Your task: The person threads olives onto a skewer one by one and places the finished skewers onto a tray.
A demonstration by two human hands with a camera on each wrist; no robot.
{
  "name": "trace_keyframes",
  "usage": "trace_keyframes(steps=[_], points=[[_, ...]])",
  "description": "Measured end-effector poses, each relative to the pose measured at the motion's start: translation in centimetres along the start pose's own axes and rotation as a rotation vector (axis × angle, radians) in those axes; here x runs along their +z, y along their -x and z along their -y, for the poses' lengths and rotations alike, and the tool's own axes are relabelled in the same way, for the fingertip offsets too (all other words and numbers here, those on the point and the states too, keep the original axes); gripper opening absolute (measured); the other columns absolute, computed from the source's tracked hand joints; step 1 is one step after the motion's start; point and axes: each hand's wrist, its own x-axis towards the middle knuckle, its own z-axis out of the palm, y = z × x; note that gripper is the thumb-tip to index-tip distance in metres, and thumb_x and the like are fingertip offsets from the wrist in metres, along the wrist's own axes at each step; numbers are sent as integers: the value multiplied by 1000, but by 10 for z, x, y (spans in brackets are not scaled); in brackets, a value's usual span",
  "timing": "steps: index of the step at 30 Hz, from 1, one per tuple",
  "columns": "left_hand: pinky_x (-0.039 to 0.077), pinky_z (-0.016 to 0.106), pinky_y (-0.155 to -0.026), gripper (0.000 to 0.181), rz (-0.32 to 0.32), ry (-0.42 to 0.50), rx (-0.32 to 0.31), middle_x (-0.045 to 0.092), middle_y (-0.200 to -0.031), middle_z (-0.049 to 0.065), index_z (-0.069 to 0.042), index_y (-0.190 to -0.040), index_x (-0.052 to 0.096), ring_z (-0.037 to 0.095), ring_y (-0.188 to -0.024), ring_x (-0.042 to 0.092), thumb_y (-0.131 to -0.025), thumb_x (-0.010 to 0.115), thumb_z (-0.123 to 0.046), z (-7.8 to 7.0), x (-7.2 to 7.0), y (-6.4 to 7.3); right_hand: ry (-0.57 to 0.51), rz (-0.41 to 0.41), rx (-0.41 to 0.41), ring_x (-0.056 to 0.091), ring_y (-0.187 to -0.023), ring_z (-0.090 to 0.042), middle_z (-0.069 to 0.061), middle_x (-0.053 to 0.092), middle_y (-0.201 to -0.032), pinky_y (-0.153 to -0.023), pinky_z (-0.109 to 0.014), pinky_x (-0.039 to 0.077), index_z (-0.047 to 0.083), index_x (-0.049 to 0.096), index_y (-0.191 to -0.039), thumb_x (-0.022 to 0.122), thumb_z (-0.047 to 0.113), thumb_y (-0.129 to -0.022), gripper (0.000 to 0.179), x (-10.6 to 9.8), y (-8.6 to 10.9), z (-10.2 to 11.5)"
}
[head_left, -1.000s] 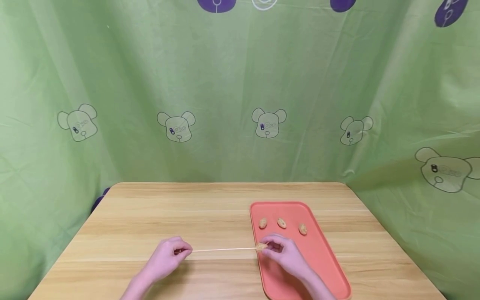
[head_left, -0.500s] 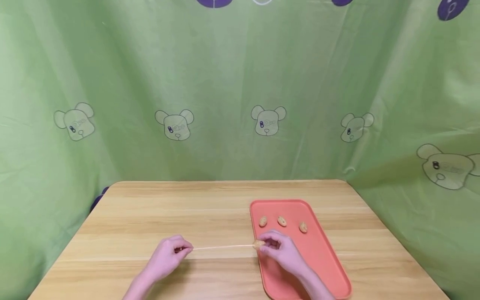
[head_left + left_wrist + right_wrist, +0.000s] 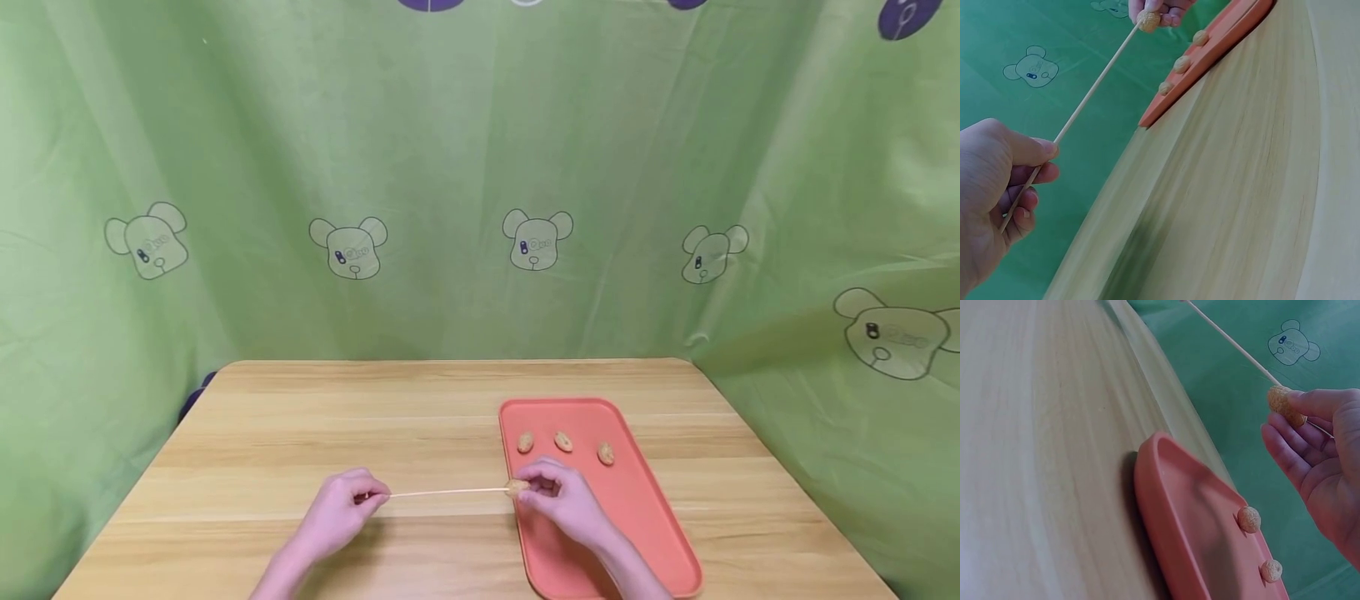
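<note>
My left hand pinches a thin wooden skewer near one end, thumb against fingers, and the skewer's tail runs back across the palm in the left wrist view. At the other end, my right hand pinches a tan, rough, oval piece between thumb and fingers. The skewer runs through this piece; a short length of it shows beyond, by the right fingers, in the right wrist view. Held nearly level, the skewer spans the gap between the hands, above the table and the left edge of the pink tray.
Three similar tan oval pieces, a left one, a middle one and a right one, lie toward the tray's far end. The wooden table is bordered by a green curtain printed with bear heads.
The tan piece and right hand have shifted slightly left and the left hand slightly right, so less skewer shows between them. The head view has tilted a little. The tray pieces lie as before.
</note>
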Motion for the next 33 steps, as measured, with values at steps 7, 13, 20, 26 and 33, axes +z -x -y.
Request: trace_keyframes(steps=[7, 13, 20, 26, 33], points=[[44, 21, -56, 6, 3, 5, -12, 57, -72, -10, -3, -83, 71, 2, -63, 48, -78, 68, -1, -1, 3, -1, -7, 6, -26, 55, -74, -6, -15, 59, -87, -62, -23, 50, -6, 64, -97, 68, -3, -78, 20, -1, 0, -1], [45, 21, -57, 5, -6, 2, -18, 58, -73, -10, -4, -82, 71, 2, -65, 48, -79, 69, -1, -2, 4, -4, 0, -2, -38, 56, -74, -5, -16, 60, -87, -61, -23, 50, -6, 64, -97, 69, -2, -78, 19, -1, 0, -2], [44, 21, -56, 5, -4, 20, -19, 58, -73, -9, -3, -82, 71, 3, -64, 48, -78, 69, -1, -2, 6, -6, -2, -6, -35, 56, -74, -5, -15, 60, -87, -62, -24, 50, -6, 64, -97, 69, -3, -78, 20, -1, -1, -3], [46, 21, -59, 6, -1, 33, 1, 59, -75, -10, -7, -82, 72, 3, -66, 50, -79, 69, -2, -2, 6, -8, -25, -12, -39, 57, -75, -7, -19, 60, -89, -62, -24, 50, -7, 64, -99, 68, -2, -79, 21, -1, 0, -4], [47, 22, -62, 8, 35, 68, 5, 61, -80, -9, -9, -86, 71, 5, -70, 53, -80, 68, -5, -1, 5, -8, -46, -5, -1, 59, -79, -8, -20, 60, -93, -68, -25, 51, -8, 63, -103, 66, -1, -81, 23, -4, 2, -1]])
